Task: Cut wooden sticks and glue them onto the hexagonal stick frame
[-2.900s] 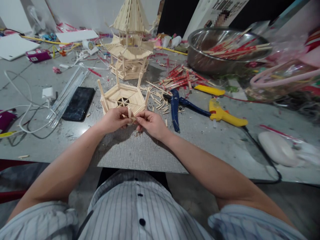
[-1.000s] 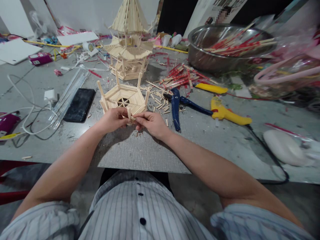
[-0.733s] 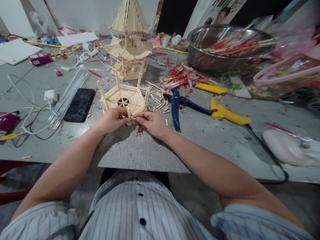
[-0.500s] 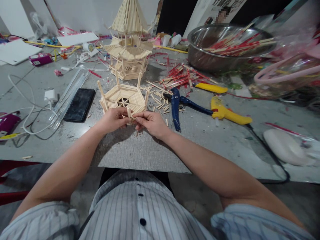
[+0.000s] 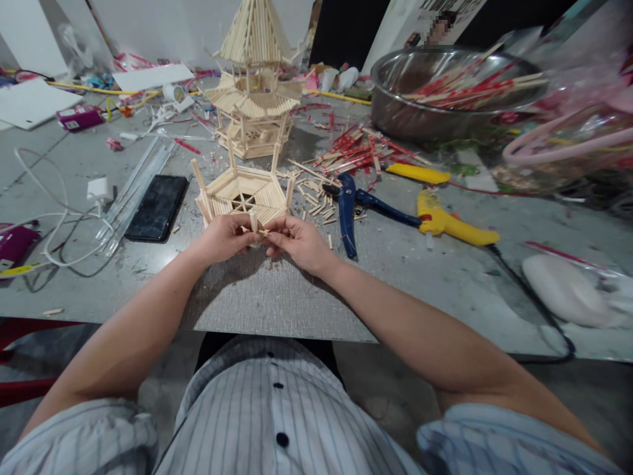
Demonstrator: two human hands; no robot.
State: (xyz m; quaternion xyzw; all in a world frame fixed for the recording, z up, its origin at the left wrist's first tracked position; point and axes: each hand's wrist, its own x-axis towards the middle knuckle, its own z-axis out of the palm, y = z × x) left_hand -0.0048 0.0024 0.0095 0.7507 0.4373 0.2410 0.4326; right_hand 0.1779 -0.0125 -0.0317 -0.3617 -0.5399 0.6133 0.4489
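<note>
The near edge of the pale wooden six-sided stick base (image 5: 266, 206), left of centre, is hidden; the far pale stick pagoda (image 5: 254, 39) is cut off at its peak. The left hand (image 5: 228, 237) pinches a short upright wooden post (image 5: 254, 221); the right hand (image 5: 295, 241) pinches a small pale wooden piece (image 5: 264, 233), its shape unclear.

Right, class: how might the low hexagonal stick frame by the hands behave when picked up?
The hexagonal stick frame would probably feel light, being built of thin sticks around an open, spoked centre. Its closely packed floor sticks suggest it may stay fairly stiff. The slender corner posts stand free at their tops, so could snap if grabbed.
</note>
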